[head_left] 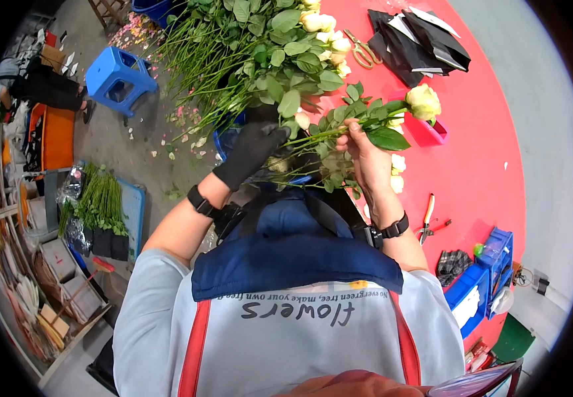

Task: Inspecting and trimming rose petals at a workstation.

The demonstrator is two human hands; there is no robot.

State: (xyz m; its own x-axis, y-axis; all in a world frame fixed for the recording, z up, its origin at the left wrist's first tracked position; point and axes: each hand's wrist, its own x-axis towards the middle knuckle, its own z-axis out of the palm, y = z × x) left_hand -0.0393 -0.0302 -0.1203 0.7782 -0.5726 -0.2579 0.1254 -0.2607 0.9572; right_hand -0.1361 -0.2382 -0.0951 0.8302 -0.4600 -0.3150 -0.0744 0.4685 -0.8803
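Note:
My left hand (pixel 259 146), in a black glove, has its fingers at the lower part of a green rose stem; whether they are closed on it cannot be told. My bare right hand (pixel 363 149) grips the same stem below its leaves, between thumb and fingers. The cream rose (pixel 423 101) at its tip points right, over a pink plastic holder (pixel 428 130). Beyond both hands lies a large heap of leafy roses (pixel 266 54), blooms to the right and stems to the left. More cream roses (pixel 397 173) lie beside and below my right hand.
On the red table (pixel 485 164) are scissors (pixel 362 49), black wrapping sheets (pixel 420 42), pruning shears (pixel 428 218) and blue bins (pixel 470 297). A blue stool (pixel 120 79) stands on the petal-strewn floor. Cut stems (pixel 100 198) lie at the left. Another person (pixel 45 87) is at the far left.

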